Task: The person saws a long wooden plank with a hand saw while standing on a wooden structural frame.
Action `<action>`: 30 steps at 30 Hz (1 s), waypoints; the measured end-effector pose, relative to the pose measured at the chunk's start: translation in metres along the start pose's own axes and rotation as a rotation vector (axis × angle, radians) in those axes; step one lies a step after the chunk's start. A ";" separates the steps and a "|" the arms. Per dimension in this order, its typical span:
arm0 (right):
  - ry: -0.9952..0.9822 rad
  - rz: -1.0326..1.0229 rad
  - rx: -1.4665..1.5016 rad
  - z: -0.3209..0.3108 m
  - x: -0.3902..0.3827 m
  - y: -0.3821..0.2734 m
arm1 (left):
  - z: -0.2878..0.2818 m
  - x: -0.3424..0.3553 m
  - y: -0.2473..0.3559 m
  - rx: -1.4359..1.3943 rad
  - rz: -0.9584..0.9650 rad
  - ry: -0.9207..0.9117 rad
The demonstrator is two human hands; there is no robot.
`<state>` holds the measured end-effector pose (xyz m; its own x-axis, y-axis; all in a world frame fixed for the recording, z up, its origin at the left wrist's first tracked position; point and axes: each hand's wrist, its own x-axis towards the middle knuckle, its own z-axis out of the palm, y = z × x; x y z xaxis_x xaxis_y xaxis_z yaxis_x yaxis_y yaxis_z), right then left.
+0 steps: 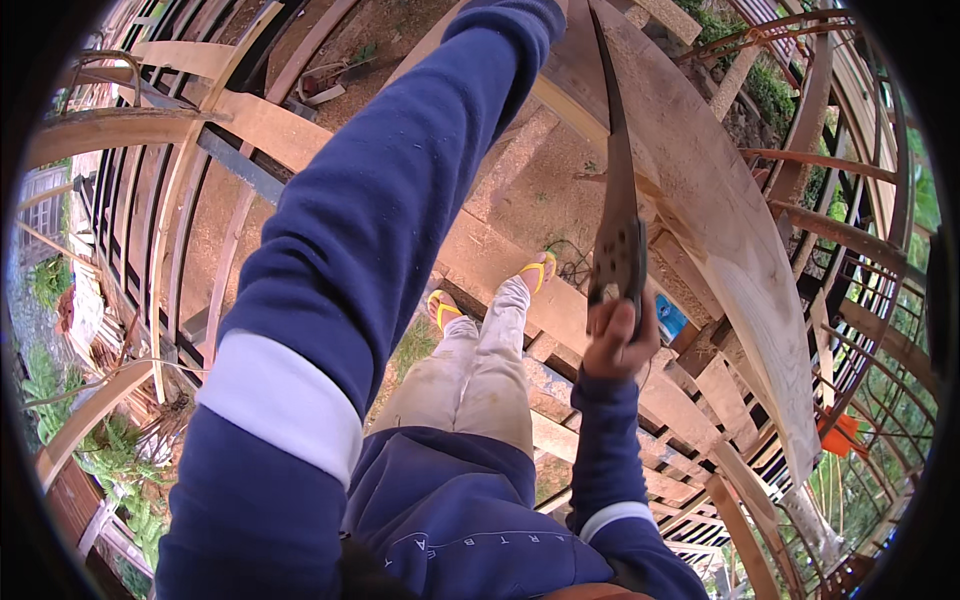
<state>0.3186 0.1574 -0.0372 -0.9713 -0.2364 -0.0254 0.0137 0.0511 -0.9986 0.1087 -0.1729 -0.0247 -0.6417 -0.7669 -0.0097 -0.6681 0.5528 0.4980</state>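
Note:
My right hand (617, 338) is closed around the handle of a handsaw (618, 190). The saw's long dark blade points away from me, with its far end at the top edge of the view. A broad wooden plank (740, 250), bent by the lens, runs from the top middle down to the right. The far part of the blade overlaps this plank; whether its teeth touch the wood I cannot tell. My left arm (350, 200), in a blue sleeve with a white band, stretches to the top edge, and the hand itself is beyond the picture.
My feet in yellow flip-flops (447, 312) stand amid boards and sawdust-strewn ground (520, 170). Timber frames (270, 130) stand at the left. Several loose wood pieces (715, 395) lie under the plank. At the right are wooden rails (840, 235) and an orange object (842, 434).

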 end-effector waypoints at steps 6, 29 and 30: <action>-0.046 -0.003 -0.155 0.025 0.056 -0.012 | -0.002 0.005 0.001 0.038 -0.059 -0.019; -0.029 0.030 -0.143 0.001 0.033 -0.002 | 0.006 -0.011 0.006 0.131 -0.052 -0.085; 0.009 -0.120 -0.267 0.024 0.069 -0.012 | 0.008 -0.004 0.011 0.120 -0.043 -0.048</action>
<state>0.2575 0.1178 -0.0278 -0.9644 -0.2472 0.0939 -0.1633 0.2775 -0.9467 0.1009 -0.1607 -0.0259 -0.6268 -0.7759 -0.0718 -0.7338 0.5568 0.3893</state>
